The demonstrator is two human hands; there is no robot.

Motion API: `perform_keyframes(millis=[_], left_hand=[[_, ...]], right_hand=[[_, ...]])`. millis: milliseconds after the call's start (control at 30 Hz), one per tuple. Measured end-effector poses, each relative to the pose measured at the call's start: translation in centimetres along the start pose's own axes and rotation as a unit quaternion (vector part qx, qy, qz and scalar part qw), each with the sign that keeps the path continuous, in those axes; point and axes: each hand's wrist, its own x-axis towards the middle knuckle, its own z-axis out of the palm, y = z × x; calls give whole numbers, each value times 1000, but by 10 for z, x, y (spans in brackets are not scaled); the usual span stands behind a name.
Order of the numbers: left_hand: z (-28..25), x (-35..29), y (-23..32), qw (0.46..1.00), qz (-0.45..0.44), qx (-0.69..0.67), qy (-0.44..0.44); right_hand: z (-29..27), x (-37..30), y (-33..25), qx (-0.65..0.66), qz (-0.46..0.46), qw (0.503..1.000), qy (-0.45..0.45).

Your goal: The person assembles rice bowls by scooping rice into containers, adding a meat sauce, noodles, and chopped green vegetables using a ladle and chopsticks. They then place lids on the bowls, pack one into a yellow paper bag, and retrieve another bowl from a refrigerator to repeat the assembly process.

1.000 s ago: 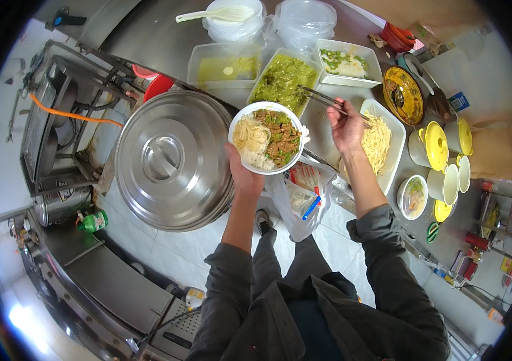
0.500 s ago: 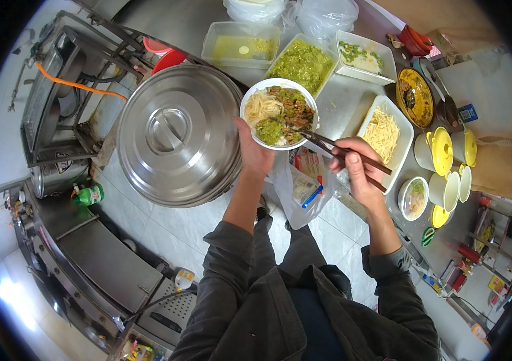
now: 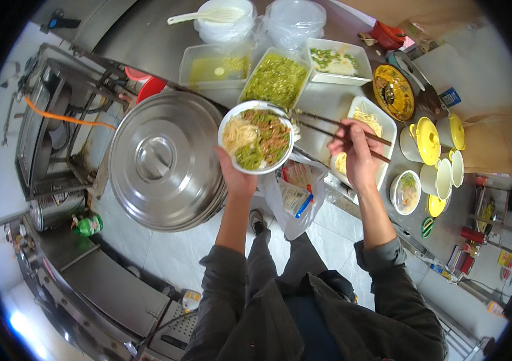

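Observation:
My left hand (image 3: 237, 175) holds a white bowl (image 3: 226, 133) from its near left side, fingers hidden beneath it. Pale shreds (image 3: 240, 135), brown minced topping (image 3: 275, 139) and chopped green topping (image 3: 248, 156) fill the bowl. Dark wooden chopsticks (image 3: 322, 130) are gripped in my right hand (image 3: 357, 150), their tips slightly apart near the bowl's far right rim. Just behind the bowl sits a clear tub of chopped green peppers (image 3: 275, 78). Under my right hand is a white tray (image 3: 391, 133) of pale yellow shreds (image 3: 366, 120), partly covered by the hand.
A big lidded steel pot (image 3: 165, 157) stands at the left. Behind are a tub of yellowish liquid (image 3: 217, 66) and a white tray with chopped scallions (image 3: 337, 61). Yellow-lidded pots (image 3: 427, 139) and a filled round container (image 3: 406, 192) line the right. A plastic bag (image 3: 295, 207) hangs below the bowl.
The chopsticks have lifted out of the bowl's food toward its far right rim, and their tips have spread. In the picture, bowl and left hand sit lower left; the whole view has shifted too.

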Motion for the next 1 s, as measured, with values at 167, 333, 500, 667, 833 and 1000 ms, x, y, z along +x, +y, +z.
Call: perform_keyframes(millis=[167, 333, 500, 667, 833, 1000], left_hand=[[6, -28, 13, 997, -55, 24, 47], [0, -40, 21, 993, -88, 6, 74], [-3, -38, 29, 995, -69, 14, 66], [-1, -34, 34, 997, -64, 18, 48], [6, -30, 38, 997, -44, 35, 46], [4, -21, 34, 999, -39, 28, 18]], right_hand=[[9, 54, 46, -68, 65, 994, 60], [22, 82, 101, -59, 61, 994, 69], [20, 83, 128, 121, 84, 971, 187], [14, 76, 135, 117, 93, 968, 201], [17, 62, 125, 62, 50, 972, 223], [12, 72, 132, 124, 73, 960, 240]])
